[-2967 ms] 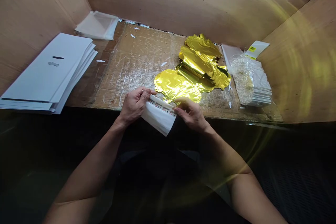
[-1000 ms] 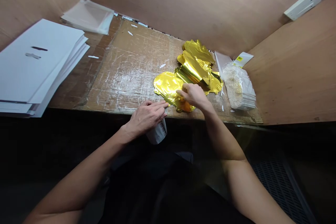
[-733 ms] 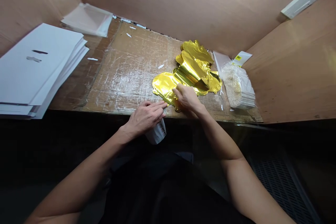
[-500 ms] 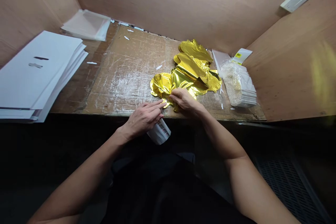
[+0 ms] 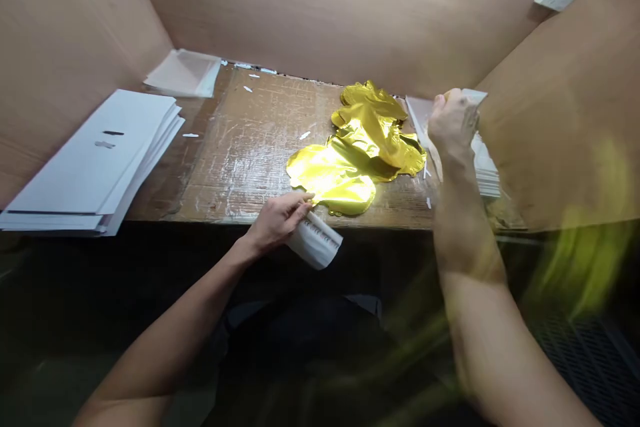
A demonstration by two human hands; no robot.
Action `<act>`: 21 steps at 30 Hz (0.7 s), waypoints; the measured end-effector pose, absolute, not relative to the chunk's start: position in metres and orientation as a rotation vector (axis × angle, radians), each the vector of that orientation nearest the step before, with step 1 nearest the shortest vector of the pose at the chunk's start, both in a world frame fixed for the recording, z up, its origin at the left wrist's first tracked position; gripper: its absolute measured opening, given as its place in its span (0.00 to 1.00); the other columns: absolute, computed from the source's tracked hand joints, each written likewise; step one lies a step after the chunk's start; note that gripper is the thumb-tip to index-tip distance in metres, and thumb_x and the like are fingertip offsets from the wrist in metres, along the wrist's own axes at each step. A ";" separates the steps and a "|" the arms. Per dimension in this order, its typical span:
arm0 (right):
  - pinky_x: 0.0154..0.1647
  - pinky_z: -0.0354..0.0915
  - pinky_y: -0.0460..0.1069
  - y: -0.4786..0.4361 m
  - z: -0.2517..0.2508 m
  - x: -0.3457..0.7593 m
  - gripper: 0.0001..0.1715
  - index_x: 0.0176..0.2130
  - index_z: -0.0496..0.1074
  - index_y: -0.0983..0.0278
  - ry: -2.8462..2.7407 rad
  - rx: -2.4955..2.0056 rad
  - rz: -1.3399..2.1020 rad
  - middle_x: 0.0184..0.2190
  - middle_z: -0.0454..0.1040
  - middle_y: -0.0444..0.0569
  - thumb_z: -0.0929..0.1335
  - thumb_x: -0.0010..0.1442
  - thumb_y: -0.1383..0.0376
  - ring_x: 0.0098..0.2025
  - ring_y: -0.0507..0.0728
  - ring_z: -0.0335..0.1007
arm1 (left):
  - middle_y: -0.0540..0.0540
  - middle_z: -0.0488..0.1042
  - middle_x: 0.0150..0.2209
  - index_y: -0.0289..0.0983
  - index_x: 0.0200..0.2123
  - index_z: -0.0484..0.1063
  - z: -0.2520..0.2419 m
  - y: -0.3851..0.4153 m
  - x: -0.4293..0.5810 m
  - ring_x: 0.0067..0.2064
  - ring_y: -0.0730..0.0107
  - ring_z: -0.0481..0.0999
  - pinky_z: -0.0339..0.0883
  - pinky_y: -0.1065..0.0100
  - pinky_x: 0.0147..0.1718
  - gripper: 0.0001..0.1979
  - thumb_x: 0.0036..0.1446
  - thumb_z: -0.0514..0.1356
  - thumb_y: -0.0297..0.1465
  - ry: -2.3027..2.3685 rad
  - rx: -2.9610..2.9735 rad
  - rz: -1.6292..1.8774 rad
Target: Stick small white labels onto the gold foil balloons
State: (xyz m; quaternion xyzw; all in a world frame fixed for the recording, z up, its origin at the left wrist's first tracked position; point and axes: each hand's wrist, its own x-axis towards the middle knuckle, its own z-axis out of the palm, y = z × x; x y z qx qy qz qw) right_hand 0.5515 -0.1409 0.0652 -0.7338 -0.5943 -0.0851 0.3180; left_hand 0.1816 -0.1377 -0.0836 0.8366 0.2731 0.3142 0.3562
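White printed sleeve (image 5: 316, 240) sits curled in the left hand (image 5: 277, 220), its long axis running diagonally from just under the fingertips down and rightward, off the front edge of the wooden workbench (image 5: 240, 177); its printed strip faces up and its far end points toward the right forearm; the left fingers are narrowly closed, gripping the sleeve's upper edge, with the thumb hidden behind it; the sleeve now lies more sideways than in the earlier frame, when it pointed down. The right hand (image 5: 453, 123) has left the gold foil balloons (image 5: 353, 160), which now lie just ahead of and beyond the left fingertips, not touched by either hand; it is raised over the white packets (image 5: 487, 177) at the far right, its fingers bunched at a white sheet's edge (image 5: 473, 95); blur hides whether they grip it. The stacked white cards (image 5: 95, 167) lie well left of the left fingers.
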 end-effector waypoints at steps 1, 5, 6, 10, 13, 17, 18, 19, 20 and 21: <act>0.46 0.68 0.57 -0.151 0.063 0.537 0.23 0.45 0.74 0.66 -1.589 -1.915 -0.159 0.41 0.77 0.62 0.59 0.78 0.53 0.43 0.61 0.74 | 0.43 0.87 0.46 0.39 0.48 0.83 -0.079 -0.138 0.182 0.45 0.59 0.86 0.74 0.62 0.44 0.17 0.74 0.58 0.41 0.761 2.055 0.874; 0.41 0.71 0.53 -0.201 0.014 0.449 0.30 0.53 0.72 0.61 -1.897 -1.596 0.816 0.38 0.79 0.49 0.78 0.60 0.48 0.38 0.58 0.75 | 0.47 0.79 0.27 0.38 0.33 0.79 -0.065 -0.141 0.184 0.27 0.67 0.74 0.65 0.66 0.27 0.23 0.71 0.60 0.49 0.946 1.788 1.044; 0.37 0.69 0.50 -0.211 -0.001 0.431 0.30 0.52 0.71 0.60 -1.831 -1.520 0.955 0.34 0.77 0.45 0.79 0.59 0.49 0.35 0.56 0.73 | 0.47 0.77 0.26 0.37 0.31 0.77 -0.062 -0.142 0.183 0.26 0.69 0.71 0.63 0.67 0.26 0.24 0.70 0.60 0.50 0.950 1.733 1.061; 0.30 0.63 0.47 -0.233 -0.034 0.407 0.22 0.47 0.71 0.60 -1.481 -1.375 1.084 0.30 0.72 0.41 0.76 0.63 0.50 0.30 0.52 0.66 | 0.49 0.72 0.26 0.37 0.33 0.74 -0.057 -0.146 0.176 0.26 0.71 0.67 0.60 0.69 0.23 0.24 0.65 0.66 0.53 0.839 1.600 1.026; 0.32 0.62 0.47 -0.238 -0.032 0.415 0.18 0.38 0.74 0.62 -1.506 -1.404 0.976 0.30 0.73 0.45 0.74 0.66 0.50 0.31 0.52 0.66 | 0.52 0.61 0.23 0.38 0.24 0.65 -0.057 -0.152 0.171 0.24 0.74 0.58 0.51 0.69 0.22 0.28 0.66 0.65 0.52 0.901 1.675 1.080; 0.32 0.60 0.48 -0.245 -0.027 0.417 0.19 0.33 0.74 0.62 -1.587 -1.461 0.811 0.27 0.70 0.44 0.71 0.70 0.52 0.29 0.52 0.62 | 0.53 0.53 0.21 0.39 0.21 0.56 -0.058 -0.155 0.173 0.24 0.75 0.53 0.48 0.67 0.23 0.32 0.70 0.60 0.51 0.963 1.748 1.108; 0.32 0.59 0.48 -0.247 -0.028 0.416 0.18 0.33 0.74 0.62 -1.594 -1.466 0.793 0.27 0.70 0.44 0.70 0.70 0.53 0.29 0.52 0.62 | 0.53 0.55 0.22 0.38 0.22 0.59 -0.058 -0.154 0.174 0.24 0.74 0.55 0.50 0.67 0.23 0.30 0.70 0.61 0.51 0.943 1.728 1.074; 0.31 0.59 0.48 -0.249 -0.029 0.415 0.18 0.33 0.74 0.62 -1.598 -1.472 0.781 0.26 0.70 0.44 0.70 0.70 0.53 0.29 0.52 0.61 | 0.52 0.59 0.22 0.38 0.24 0.63 -0.058 -0.154 0.175 0.25 0.74 0.57 0.51 0.68 0.23 0.28 0.70 0.61 0.51 0.918 1.705 1.035; 0.31 0.58 0.48 -0.251 -0.031 0.414 0.18 0.33 0.73 0.62 -1.601 -1.481 0.773 0.26 0.69 0.43 0.70 0.70 0.54 0.29 0.52 0.60 | 0.52 0.61 0.23 0.38 0.27 0.67 -0.058 -0.153 0.176 0.25 0.73 0.58 0.53 0.68 0.23 0.26 0.70 0.61 0.51 0.899 1.688 1.002; 0.30 0.57 0.48 -0.253 -0.033 0.413 0.18 0.33 0.73 0.62 -1.606 -1.493 0.768 0.25 0.68 0.43 0.69 0.70 0.54 0.28 0.52 0.59 | 0.52 0.62 0.24 0.38 0.28 0.68 -0.057 -0.153 0.177 0.25 0.73 0.59 0.54 0.68 0.24 0.25 0.70 0.60 0.51 0.892 1.683 0.985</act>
